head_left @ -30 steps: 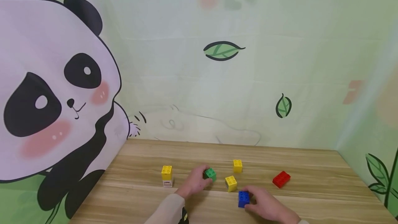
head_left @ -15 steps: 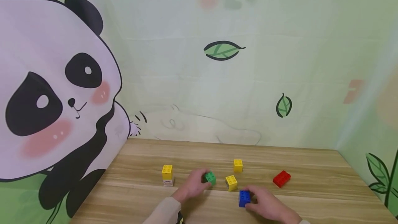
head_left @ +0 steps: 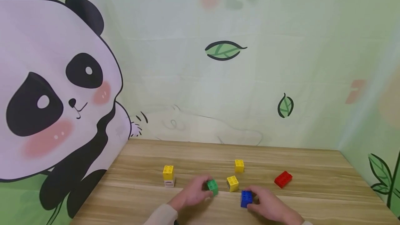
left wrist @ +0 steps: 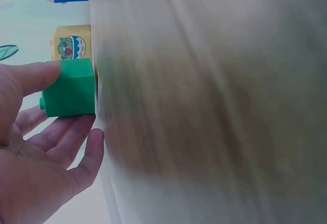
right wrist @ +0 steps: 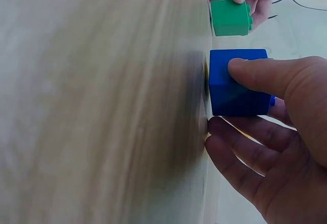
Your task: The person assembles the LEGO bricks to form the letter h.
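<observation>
A green toy building block (head_left: 212,187), studs facing up, is pinched between the thumb and fingers of my left hand (head_left: 194,192). The left wrist view shows the green block (left wrist: 71,88) at the tabletop, thumb on its near side. To the right, my right hand (head_left: 265,202) pinches a blue building block (head_left: 246,199), also studs up. In the right wrist view the thumb presses the near face of the blue block (right wrist: 240,88), other fingers behind and below it. Between the hands, slightly farther back, stands a yellow block (head_left: 232,183); its printed side shows in the left wrist view.
A second yellow block (head_left: 239,166) stands farther back. On the left, a yellow block (head_left: 168,172) sits on a white printed block (head_left: 169,182). A red block (head_left: 283,179) lies at the right. Behind the wooden table (head_left: 328,169) hangs a printed cloth (head_left: 187,79).
My left hand has drawn the green block a little toward me along the table. The right hand and the blue block have stayed nearly in place.
</observation>
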A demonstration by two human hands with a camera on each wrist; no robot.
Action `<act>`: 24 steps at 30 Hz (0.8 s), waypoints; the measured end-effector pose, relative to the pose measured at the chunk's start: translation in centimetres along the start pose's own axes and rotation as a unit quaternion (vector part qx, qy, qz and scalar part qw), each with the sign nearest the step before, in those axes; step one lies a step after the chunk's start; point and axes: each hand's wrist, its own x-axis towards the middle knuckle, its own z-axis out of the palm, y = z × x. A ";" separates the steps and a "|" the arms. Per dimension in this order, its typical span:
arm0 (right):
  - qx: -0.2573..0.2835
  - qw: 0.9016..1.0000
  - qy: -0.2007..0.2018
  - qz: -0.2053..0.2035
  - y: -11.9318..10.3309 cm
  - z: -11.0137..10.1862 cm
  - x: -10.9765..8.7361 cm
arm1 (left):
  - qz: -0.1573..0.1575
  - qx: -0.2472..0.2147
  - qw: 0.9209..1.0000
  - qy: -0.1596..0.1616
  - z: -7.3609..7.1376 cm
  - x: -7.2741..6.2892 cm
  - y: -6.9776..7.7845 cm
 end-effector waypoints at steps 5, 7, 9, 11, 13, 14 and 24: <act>0.000 1.000 0.002 0.005 0.1 0.1 0.1 | -0.011 0.001 1.000 -0.009 0.1 -0.5 0.2; -0.002 1.000 0.002 0.008 0.1 0.1 0.2 | -0.011 -0.002 1.000 -0.011 0.1 -0.7 0.3; -0.003 1.000 0.002 0.009 0.1 0.1 0.2 | -0.008 -0.010 1.000 -0.011 0.2 -0.9 0.4; -0.003 1.000 0.002 0.009 0.1 0.1 0.2 | -0.005 -0.017 1.000 -0.012 0.2 -1.0 0.5; -0.005 1.000 0.002 0.009 0.1 0.1 0.3 | -0.003 -0.021 1.000 -0.013 0.3 -1.1 0.7; -0.004 1.000 0.003 0.009 0.2 0.1 0.3 | 0.000 -0.022 1.000 -0.013 0.4 -1.1 0.7; -0.009 1.000 0.008 -0.007 0.3 0.0 0.5 | 0.009 -0.018 0.999 -0.025 0.6 -0.8 1.7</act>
